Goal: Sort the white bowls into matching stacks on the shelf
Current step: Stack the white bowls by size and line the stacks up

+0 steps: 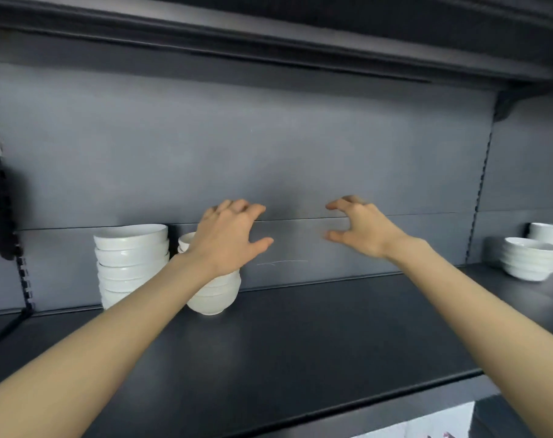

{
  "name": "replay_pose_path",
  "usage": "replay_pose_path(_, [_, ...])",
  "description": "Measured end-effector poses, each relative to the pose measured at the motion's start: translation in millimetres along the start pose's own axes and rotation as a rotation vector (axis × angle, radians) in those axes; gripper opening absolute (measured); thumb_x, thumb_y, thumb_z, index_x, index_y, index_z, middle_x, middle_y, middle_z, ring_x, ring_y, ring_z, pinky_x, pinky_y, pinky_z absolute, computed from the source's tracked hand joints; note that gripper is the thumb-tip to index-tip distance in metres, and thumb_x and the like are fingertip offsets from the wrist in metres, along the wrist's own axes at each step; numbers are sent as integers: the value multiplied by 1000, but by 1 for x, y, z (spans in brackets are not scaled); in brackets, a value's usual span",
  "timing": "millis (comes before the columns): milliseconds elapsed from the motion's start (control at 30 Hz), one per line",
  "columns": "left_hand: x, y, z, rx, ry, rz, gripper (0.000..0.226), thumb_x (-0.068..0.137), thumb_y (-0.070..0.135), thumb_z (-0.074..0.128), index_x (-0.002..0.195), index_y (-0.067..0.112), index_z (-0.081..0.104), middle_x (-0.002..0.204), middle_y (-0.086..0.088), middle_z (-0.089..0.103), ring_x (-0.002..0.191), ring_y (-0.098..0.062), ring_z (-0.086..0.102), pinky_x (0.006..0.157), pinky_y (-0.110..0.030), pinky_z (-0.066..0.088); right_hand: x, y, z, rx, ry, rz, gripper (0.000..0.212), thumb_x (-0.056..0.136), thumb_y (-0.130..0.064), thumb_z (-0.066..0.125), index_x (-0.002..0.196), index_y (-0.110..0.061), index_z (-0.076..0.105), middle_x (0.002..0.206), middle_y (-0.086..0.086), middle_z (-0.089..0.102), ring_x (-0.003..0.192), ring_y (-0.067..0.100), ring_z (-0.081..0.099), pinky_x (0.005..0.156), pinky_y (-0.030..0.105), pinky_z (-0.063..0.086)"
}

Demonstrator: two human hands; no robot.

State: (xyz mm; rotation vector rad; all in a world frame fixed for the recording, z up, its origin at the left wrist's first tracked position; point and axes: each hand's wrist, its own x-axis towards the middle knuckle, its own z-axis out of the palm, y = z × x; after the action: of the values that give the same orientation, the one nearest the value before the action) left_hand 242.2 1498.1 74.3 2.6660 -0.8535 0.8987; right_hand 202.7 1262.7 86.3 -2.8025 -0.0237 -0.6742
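A tall stack of wide white bowls (131, 263) stands at the back left of the dark shelf (300, 343). Right beside it is a stack of smaller, rounder white bowls (216, 294), partly hidden behind my left hand (229, 237). That hand hovers above and in front of this stack with fingers spread and loosely bent, holding nothing. My right hand (360, 229) is raised in the middle of the shelf, fingers and thumb curved apart, empty. At the far right sits a low stack of shallow white bowls (529, 259) with another white bowl stack (550, 235) behind it.
A grey back panel (268, 147) closes the shelf behind the bowls, and an upper shelf (268, 36) hangs overhead. Slotted uprights run down at the left (22, 270) and right (477, 210). The shelf's front edge (363, 403) runs below my arms.
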Motion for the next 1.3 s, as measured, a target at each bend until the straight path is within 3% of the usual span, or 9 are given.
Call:
replay_pose_path(500, [38,150,32,-1,2,228,73,89,56,49,149,24,24,150,1,33,142,-20,22,119,-40,12,-90,131,-75,-201,76,220,62,90,-40,59,144,-23,33,150,1,30,132,29,39,102,43,40])
replay_pose_path(867, [73,326,89,-93,-12,221,69,89,56,48,148,28,25,151,3,32,140,-20,23,118,-39,12,-145,306,-134,-227,68,208,63,89,-37,62,143,-20,35,146,2,36,131,28,40,102,39,40])
replay_pose_path(1067, [123,410,120,-87,-42,296,67,90,55,48,148,28,25,151,3,32,140,-19,23,119,-39,11,-152,395,-167,-249,74,256,60,91,-37,58,143,-23,34,146,-4,35,129,23,40,89,32,37])
replay_pose_path(1300, [198,493,161,-81,18,370,69,88,55,50,147,29,25,146,4,38,137,-19,28,118,-41,14,-134,504,-194,-270,115,318,61,90,-40,58,144,-26,32,147,-6,33,128,25,40,96,41,41])
